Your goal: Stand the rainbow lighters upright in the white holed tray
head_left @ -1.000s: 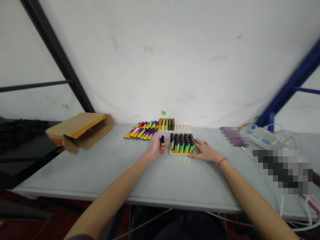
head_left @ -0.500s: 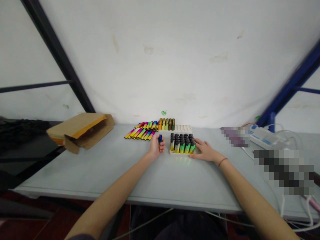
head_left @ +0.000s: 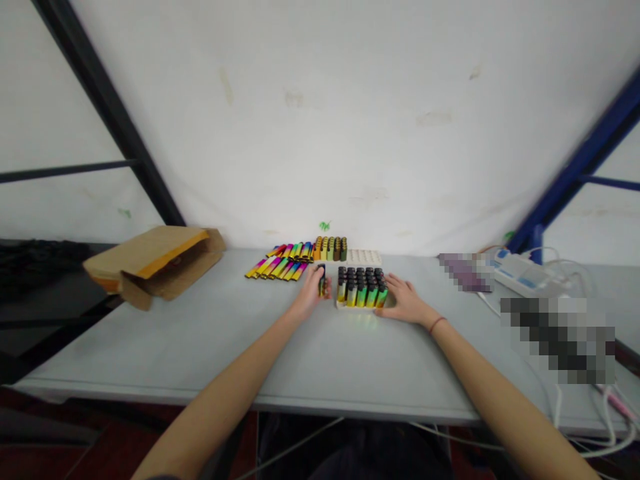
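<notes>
My left hand (head_left: 311,295) is closed round a small lighter (head_left: 322,281) held upright, just left of a white tray (head_left: 350,305) packed with upright lighters (head_left: 361,287) with black tops. My right hand (head_left: 406,301) lies flat on the table against the tray's right side, fingers spread and touching it. Behind them, several colourful lighters (head_left: 281,264) lie flat in rows, and a second tray (head_left: 364,257) stands partly filled with upright lighters (head_left: 331,249).
An open cardboard box (head_left: 150,262) lies on its side at the table's left. A white power strip (head_left: 523,276) with cables sits at the right, beside blurred patches. The grey table (head_left: 250,347) meets a white wall behind.
My left hand has brought the lighter a little closer to the front tray's left side. The view has shifted slightly; my right hand stays against the tray.
</notes>
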### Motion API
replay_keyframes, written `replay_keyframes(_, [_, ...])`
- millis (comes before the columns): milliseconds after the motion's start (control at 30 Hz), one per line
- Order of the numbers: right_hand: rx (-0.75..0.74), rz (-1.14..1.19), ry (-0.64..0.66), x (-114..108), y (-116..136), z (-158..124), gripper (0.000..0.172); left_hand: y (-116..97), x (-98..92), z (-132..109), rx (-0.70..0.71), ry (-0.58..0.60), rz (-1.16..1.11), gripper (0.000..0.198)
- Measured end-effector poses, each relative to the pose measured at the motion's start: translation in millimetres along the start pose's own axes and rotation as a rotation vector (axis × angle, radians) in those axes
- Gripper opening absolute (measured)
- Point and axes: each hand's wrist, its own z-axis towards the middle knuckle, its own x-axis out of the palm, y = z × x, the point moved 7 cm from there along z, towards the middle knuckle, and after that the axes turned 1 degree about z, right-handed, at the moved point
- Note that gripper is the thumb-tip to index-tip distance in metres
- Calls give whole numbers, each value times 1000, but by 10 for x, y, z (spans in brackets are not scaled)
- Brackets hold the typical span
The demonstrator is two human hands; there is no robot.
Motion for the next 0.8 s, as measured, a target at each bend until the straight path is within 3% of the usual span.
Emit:
replay_keyframes(167, [-11,2,-36,-42,-6,76,87,-180,-32,-20,274,-59,187,10])
replay_keyframes(433, [-8,-15,-94,-83,-70,164,77,-92,51,33,309,95,381,16])
replay_keyframes(800, [-31,-33,-110,-15,-92,155,77,-122,103,-17,597,154,833,28])
